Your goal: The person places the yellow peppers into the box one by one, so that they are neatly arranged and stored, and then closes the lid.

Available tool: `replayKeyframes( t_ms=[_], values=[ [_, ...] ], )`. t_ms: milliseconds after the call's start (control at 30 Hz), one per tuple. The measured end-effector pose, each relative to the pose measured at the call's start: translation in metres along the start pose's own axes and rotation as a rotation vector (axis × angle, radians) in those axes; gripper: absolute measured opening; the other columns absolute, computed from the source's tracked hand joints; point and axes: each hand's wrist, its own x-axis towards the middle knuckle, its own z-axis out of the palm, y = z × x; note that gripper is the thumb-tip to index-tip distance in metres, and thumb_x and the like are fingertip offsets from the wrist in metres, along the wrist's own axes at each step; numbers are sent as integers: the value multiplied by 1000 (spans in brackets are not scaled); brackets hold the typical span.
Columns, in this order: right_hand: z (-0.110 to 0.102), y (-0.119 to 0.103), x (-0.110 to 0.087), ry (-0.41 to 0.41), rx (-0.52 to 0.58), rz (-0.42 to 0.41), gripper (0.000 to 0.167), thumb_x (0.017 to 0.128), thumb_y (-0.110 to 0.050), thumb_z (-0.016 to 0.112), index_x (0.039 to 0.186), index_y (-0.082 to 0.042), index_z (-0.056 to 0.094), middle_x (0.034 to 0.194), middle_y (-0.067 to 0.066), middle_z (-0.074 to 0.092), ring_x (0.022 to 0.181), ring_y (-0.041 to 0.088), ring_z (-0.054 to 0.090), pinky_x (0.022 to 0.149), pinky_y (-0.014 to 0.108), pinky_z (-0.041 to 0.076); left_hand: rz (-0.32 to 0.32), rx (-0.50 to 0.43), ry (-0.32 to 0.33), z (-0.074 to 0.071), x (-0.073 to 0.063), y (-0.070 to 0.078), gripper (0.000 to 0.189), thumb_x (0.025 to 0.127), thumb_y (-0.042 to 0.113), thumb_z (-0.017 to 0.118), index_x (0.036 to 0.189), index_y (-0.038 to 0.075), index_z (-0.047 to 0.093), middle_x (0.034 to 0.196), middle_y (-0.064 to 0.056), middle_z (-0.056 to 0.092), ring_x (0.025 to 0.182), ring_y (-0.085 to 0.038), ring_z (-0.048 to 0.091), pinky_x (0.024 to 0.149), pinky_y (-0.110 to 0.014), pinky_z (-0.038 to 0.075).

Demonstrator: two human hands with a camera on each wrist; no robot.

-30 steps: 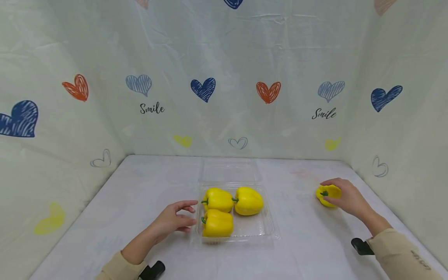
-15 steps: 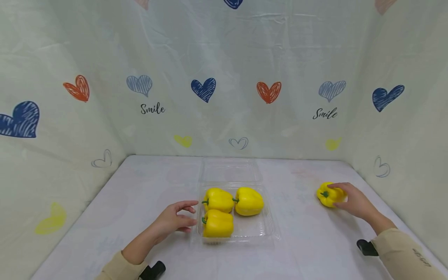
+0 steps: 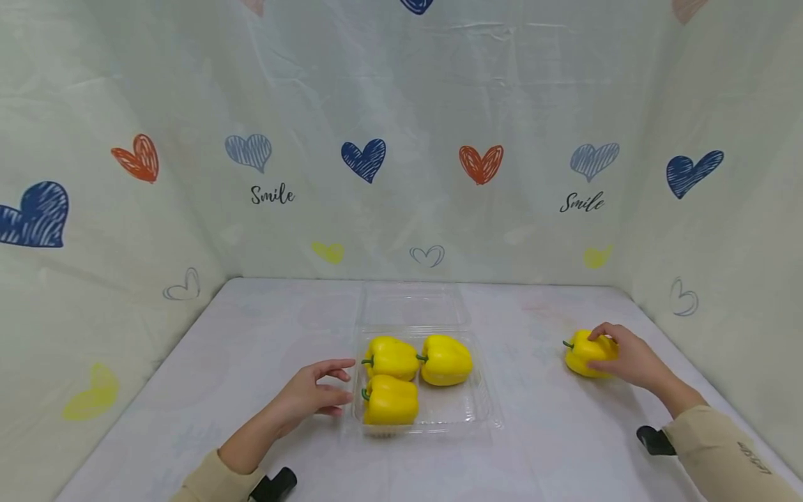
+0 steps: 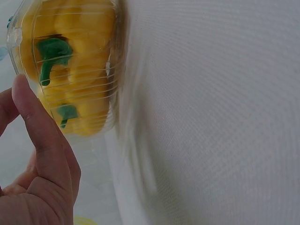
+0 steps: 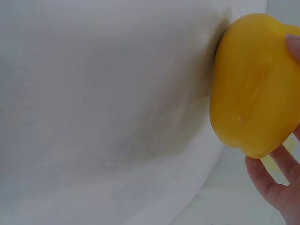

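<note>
On the right side of the table, my right hand (image 3: 633, 357) holds a yellow bell pepper (image 3: 583, 355) between thumb and fingers, its green stem pointing left. The right wrist view shows that pepper (image 5: 258, 84) close up, with fingertips at its lower end. My left hand (image 3: 310, 395) is at the left side of a clear plastic clamshell container (image 3: 452, 411), fingers loosely bent and holding nothing. Whether the fingertips touch the wall is hard to tell. Inside lie three yellow bell peppers: back left (image 3: 392, 358), back right (image 3: 446, 360) and front left (image 3: 392, 401).
The container's clear lid (image 3: 412, 305) lies folded back behind it. A white cloth covers the table (image 3: 527, 446). Pale curtain walls (image 3: 414, 84) printed with hearts enclose the back and sides.
The pepper at my right hand has turned, so its stem, which faced the camera, now points left. My right hand shifted slightly right. The left hand stayed still.
</note>
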Motion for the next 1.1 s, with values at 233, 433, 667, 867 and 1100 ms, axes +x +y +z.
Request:
replayKeyframes(
  t_ms=[233,433,667,867,1100],
  values=[
    [10,-18,-5,-4,-2,-28,47,73,-19,79,107,-3,52,114,25,50,97,41,46,82,59,44,-3,4,5,0,0,0,61,77,6,75,132,3,49,109,-12,49,71,-21,58,69,-35,56],
    [18,-37,-8,29,4,-90,44,72,-16,80,106,-4,53,113,20,53,97,37,49,84,56,45,-2,5,8,0,1,-1,61,77,7,75,132,4,50,109,-12,49,72,-21,59,69,-35,56],
    [20,-57,-10,43,1,-133,44,72,-17,80,105,-6,54,113,17,54,97,35,50,85,56,45,-5,8,11,0,1,-1,60,77,6,75,132,4,50,109,-12,49,72,-21,59,68,-35,56],
    [21,-69,-11,62,8,-172,44,71,-18,81,105,-7,54,112,15,55,96,33,51,85,56,46,-8,17,19,1,0,0,60,77,7,76,131,4,50,108,-11,50,72,-21,58,68,-34,56],
    [21,-85,-14,83,8,-218,45,70,-13,82,105,-6,54,112,14,54,97,32,52,84,55,46,-3,15,13,1,0,0,60,77,6,75,132,4,50,108,-11,49,72,-21,59,68,-35,56]
  ],
)
